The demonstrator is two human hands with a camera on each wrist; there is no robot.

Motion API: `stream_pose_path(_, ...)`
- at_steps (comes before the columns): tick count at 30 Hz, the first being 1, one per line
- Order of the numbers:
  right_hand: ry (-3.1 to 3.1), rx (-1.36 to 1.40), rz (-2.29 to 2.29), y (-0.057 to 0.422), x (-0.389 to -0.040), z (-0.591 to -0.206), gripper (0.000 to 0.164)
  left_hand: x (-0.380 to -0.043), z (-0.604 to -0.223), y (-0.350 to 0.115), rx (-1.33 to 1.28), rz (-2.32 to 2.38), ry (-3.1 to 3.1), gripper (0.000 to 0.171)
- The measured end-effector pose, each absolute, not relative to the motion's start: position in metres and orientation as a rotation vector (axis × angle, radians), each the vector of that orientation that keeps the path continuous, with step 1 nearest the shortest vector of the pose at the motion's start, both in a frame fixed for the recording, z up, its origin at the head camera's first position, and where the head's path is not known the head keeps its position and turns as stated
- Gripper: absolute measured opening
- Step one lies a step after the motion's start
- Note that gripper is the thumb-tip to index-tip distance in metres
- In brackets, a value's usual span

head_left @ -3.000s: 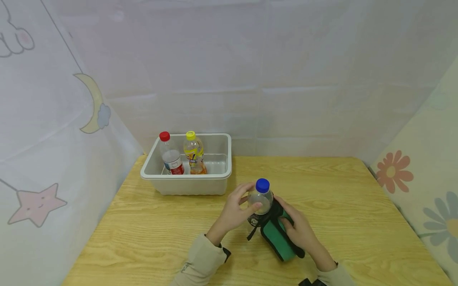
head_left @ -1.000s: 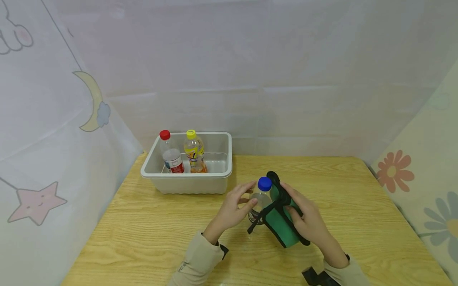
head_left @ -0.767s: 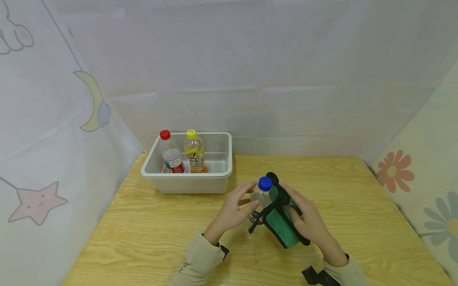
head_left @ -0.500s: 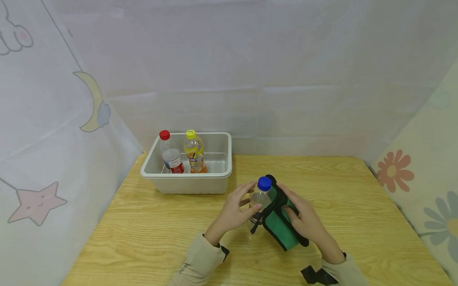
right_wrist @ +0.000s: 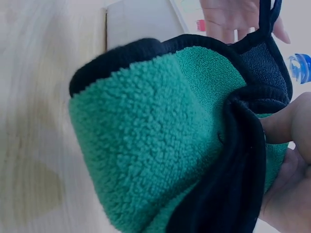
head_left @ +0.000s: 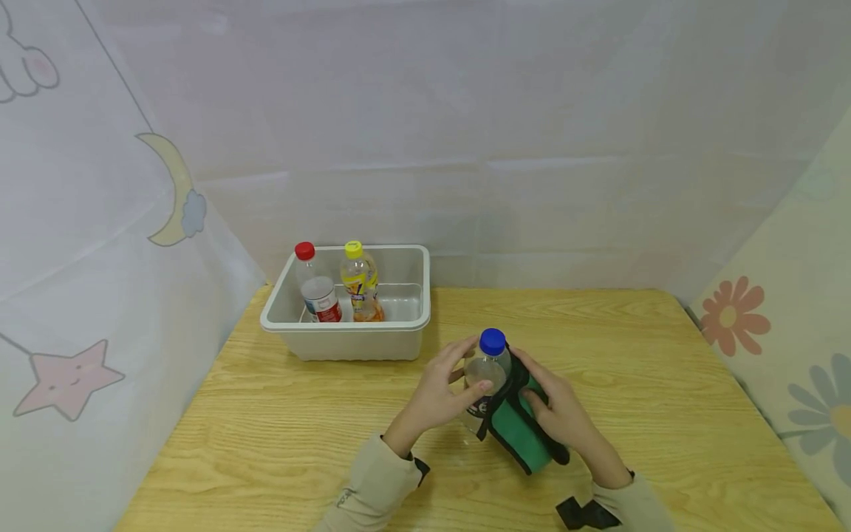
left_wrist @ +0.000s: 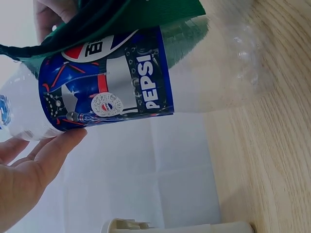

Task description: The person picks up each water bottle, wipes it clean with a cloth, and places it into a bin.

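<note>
A clear plastic Pepsi bottle with a blue cap stands upright at the middle of the table. My left hand grips its upper part from the left, thumb in front and fingers behind. In the left wrist view, the bottle's dark blue label faces the camera. My right hand holds a folded green cleaning cloth with black edging, thumb on top, against the bottle's right side. The cloth's plush green face fills much of the right wrist view. Its folds hide part of the bottle.
A pale grey plastic bin stands at the back left of the wooden table. Inside are a red-capped bottle and a yellow-capped bottle. A white patterned curtain hangs behind the table.
The cloth rose along the bottle's right side between three seconds and one second ago. Since then my right hand has brought it back down and leftward. My left hand stays on the bottle.
</note>
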State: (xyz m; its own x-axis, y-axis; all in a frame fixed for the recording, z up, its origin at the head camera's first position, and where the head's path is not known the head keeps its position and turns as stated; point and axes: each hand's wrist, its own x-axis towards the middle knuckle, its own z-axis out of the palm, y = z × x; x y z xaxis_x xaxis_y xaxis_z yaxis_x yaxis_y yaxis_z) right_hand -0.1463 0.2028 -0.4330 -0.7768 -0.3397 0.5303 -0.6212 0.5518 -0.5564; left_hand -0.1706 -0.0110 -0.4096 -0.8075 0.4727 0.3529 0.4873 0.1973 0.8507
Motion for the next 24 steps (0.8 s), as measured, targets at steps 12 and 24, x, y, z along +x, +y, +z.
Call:
stream_pose_path(12, -2.483, 0.802, 1.103, 0.201, -0.141, -0.446, 0.069, -0.171, -0.412, -0.009, -0.967, -1.757, -2.439, 0.059)
stream_pose_path(24, -2.462, 0.801, 1.088, 0.201, -0.14, -0.449, 0.07, -0.173, -0.414, -0.012, -0.992, -1.775, -2.337, 0.05)
